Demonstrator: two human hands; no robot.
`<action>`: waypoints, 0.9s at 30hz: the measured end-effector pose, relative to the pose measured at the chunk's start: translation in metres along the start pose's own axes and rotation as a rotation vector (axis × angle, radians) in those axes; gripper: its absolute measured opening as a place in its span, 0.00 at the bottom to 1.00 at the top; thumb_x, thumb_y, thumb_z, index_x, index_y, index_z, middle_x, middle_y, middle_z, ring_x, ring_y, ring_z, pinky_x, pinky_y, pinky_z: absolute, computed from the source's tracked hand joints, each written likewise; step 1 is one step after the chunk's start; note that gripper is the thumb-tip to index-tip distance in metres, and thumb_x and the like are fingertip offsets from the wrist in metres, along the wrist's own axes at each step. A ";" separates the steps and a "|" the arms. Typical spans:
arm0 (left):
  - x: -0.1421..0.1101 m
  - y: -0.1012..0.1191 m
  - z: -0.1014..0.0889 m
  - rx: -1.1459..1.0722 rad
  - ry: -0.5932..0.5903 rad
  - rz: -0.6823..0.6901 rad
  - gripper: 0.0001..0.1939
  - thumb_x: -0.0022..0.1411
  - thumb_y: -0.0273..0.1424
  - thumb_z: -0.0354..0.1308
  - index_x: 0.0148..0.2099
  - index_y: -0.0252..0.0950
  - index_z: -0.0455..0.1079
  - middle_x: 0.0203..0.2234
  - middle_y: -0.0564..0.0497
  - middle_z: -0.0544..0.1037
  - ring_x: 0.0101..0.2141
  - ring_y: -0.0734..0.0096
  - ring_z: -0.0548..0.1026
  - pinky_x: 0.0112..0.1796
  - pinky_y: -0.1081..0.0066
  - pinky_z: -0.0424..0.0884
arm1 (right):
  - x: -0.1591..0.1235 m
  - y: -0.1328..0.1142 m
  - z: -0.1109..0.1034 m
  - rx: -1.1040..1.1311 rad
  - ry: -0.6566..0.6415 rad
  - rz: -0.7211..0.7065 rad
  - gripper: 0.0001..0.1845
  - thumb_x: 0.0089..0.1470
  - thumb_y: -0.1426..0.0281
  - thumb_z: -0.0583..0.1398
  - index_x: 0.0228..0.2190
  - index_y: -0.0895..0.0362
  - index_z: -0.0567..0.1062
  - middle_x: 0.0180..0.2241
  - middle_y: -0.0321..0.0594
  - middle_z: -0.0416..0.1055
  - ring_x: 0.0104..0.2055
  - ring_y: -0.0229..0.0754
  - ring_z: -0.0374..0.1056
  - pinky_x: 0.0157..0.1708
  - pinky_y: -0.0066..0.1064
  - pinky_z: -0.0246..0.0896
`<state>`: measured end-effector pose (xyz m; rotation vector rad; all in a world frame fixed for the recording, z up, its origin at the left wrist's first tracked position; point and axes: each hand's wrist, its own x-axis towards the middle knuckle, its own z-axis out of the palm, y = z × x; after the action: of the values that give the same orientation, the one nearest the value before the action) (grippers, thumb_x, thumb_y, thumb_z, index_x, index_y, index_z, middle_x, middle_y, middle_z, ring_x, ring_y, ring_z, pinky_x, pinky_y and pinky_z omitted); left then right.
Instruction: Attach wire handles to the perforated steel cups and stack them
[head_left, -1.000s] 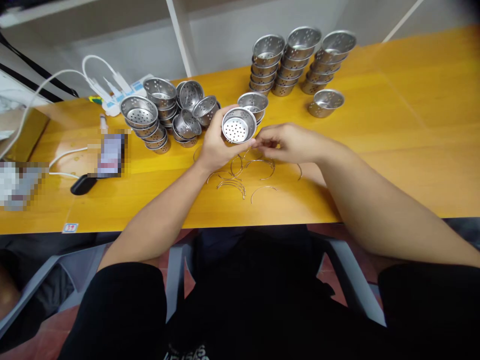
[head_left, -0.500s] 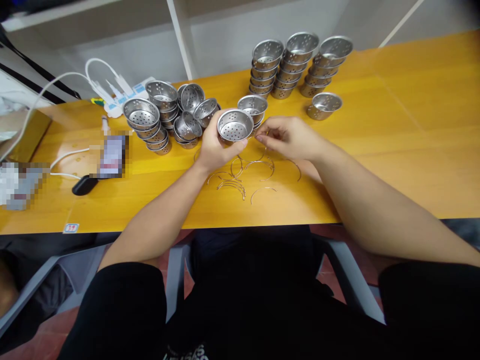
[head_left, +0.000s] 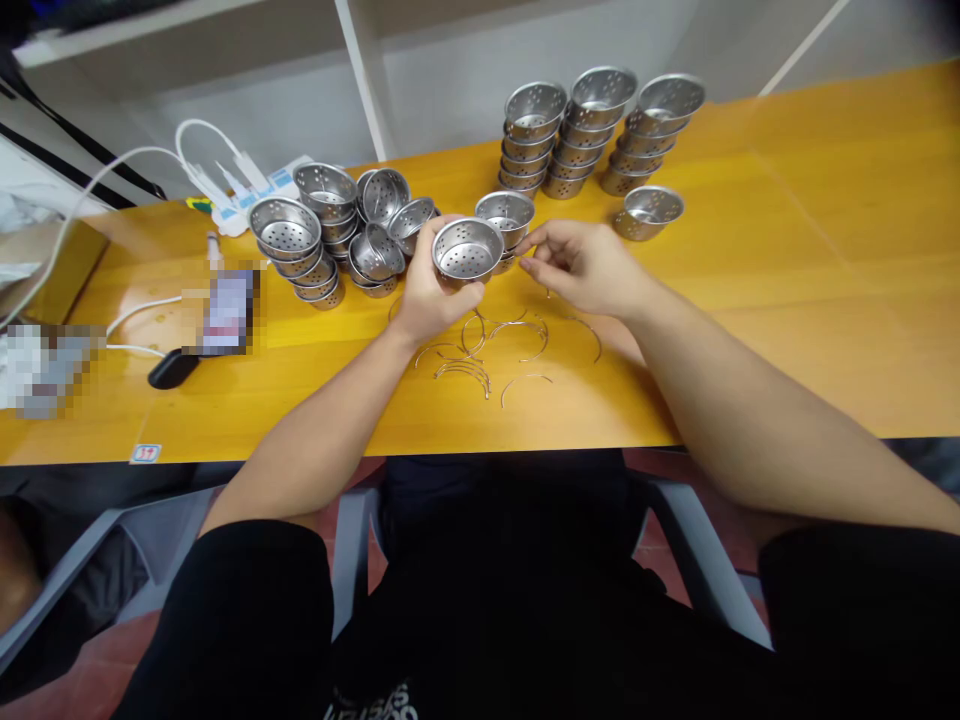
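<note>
My left hand (head_left: 433, 290) is wrapped around a perforated metal cup (head_left: 469, 255), its mouth tipped toward me and the thumb on the near side. To the right of that cup, my right hand (head_left: 574, 268) is closed in a pinch with a thin curved wire (head_left: 548, 294), mostly hidden by the fingers; the fingertips are apart from the held cup's rim. Several loose curved wires (head_left: 463, 375) lie on the table below both hands. Just behind the held cup stands a short stack of similar cups (head_left: 506, 212).
Cups are heaped and stacked at the left (head_left: 285, 232). Tall cup stacks (head_left: 535, 115) stand at the back right, with a single cup (head_left: 649, 212) in front. A phone (head_left: 227, 310), a black device (head_left: 172, 370) and a white power strip (head_left: 259, 198) with cables occupy the left of the yellow table (head_left: 810, 300).
My right hand has drawn slightly up and to the right, away from the held cup. The cup in my left hand has barely shifted.
</note>
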<state>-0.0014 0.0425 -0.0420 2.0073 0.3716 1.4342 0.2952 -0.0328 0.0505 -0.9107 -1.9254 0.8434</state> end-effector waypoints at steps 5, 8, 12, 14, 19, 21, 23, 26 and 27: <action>-0.003 -0.008 0.001 -0.022 -0.020 -0.019 0.53 0.76 0.66 0.74 0.86 0.54 0.53 0.71 0.40 0.75 0.68 0.46 0.85 0.69 0.35 0.91 | 0.001 0.001 0.002 0.010 -0.005 -0.025 0.19 0.74 0.50 0.79 0.46 0.48 0.84 0.30 0.35 0.73 0.29 0.44 0.63 0.31 0.42 0.59; -0.002 -0.008 0.000 -0.024 -0.024 -0.035 0.54 0.74 0.66 0.76 0.85 0.53 0.54 0.71 0.40 0.75 0.67 0.46 0.86 0.67 0.37 0.92 | 0.001 -0.001 0.002 0.023 0.029 -0.025 0.20 0.74 0.48 0.80 0.44 0.48 0.84 0.30 0.36 0.73 0.28 0.44 0.63 0.29 0.42 0.59; -0.002 -0.005 0.001 -0.014 -0.035 -0.036 0.54 0.73 0.68 0.78 0.83 0.52 0.55 0.69 0.41 0.77 0.63 0.50 0.87 0.64 0.42 0.93 | 0.001 -0.007 0.002 0.043 0.168 -0.032 0.27 0.72 0.39 0.82 0.43 0.45 0.84 0.29 0.36 0.71 0.28 0.46 0.62 0.28 0.44 0.63; -0.003 -0.001 0.003 0.021 -0.041 -0.041 0.54 0.74 0.67 0.77 0.83 0.52 0.56 0.68 0.41 0.77 0.62 0.51 0.88 0.65 0.43 0.93 | 0.001 -0.010 0.004 0.063 0.213 -0.024 0.30 0.70 0.35 0.83 0.44 0.44 0.83 0.29 0.36 0.69 0.28 0.47 0.62 0.27 0.44 0.63; -0.005 0.013 0.011 0.086 -0.045 -0.061 0.48 0.78 0.62 0.75 0.83 0.51 0.54 0.68 0.40 0.77 0.60 0.52 0.88 0.60 0.46 0.95 | -0.001 -0.018 0.011 0.081 0.273 -0.015 0.35 0.70 0.28 0.79 0.46 0.43 0.82 0.30 0.37 0.67 0.31 0.51 0.65 0.29 0.47 0.63; -0.005 0.016 0.013 0.124 -0.043 -0.073 0.46 0.79 0.58 0.75 0.83 0.51 0.54 0.67 0.41 0.77 0.59 0.52 0.88 0.59 0.46 0.95 | -0.001 -0.021 0.013 0.064 0.284 -0.018 0.36 0.70 0.26 0.78 0.46 0.43 0.82 0.29 0.38 0.68 0.32 0.52 0.65 0.31 0.49 0.64; -0.005 0.018 0.014 0.164 -0.045 -0.090 0.45 0.79 0.54 0.75 0.82 0.51 0.53 0.66 0.41 0.77 0.58 0.52 0.89 0.60 0.44 0.94 | -0.002 -0.023 0.013 0.046 0.279 -0.015 0.36 0.70 0.25 0.77 0.45 0.42 0.82 0.28 0.38 0.67 0.33 0.52 0.64 0.33 0.51 0.66; -0.004 0.021 0.013 0.193 -0.052 -0.104 0.47 0.79 0.51 0.75 0.83 0.51 0.51 0.66 0.40 0.76 0.60 0.48 0.88 0.63 0.40 0.93 | -0.002 -0.024 0.011 0.042 0.263 -0.008 0.36 0.70 0.23 0.77 0.45 0.40 0.83 0.26 0.37 0.67 0.35 0.53 0.63 0.38 0.53 0.68; -0.004 0.022 0.013 0.197 -0.055 -0.109 0.47 0.79 0.51 0.75 0.84 0.51 0.50 0.67 0.39 0.76 0.60 0.48 0.88 0.63 0.39 0.93 | -0.002 -0.024 0.011 0.047 0.260 -0.008 0.36 0.70 0.23 0.76 0.45 0.40 0.82 0.26 0.37 0.67 0.36 0.53 0.64 0.39 0.54 0.69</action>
<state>0.0061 0.0197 -0.0338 2.1410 0.6096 1.3162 0.2796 -0.0493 0.0649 -0.9349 -1.6773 0.7241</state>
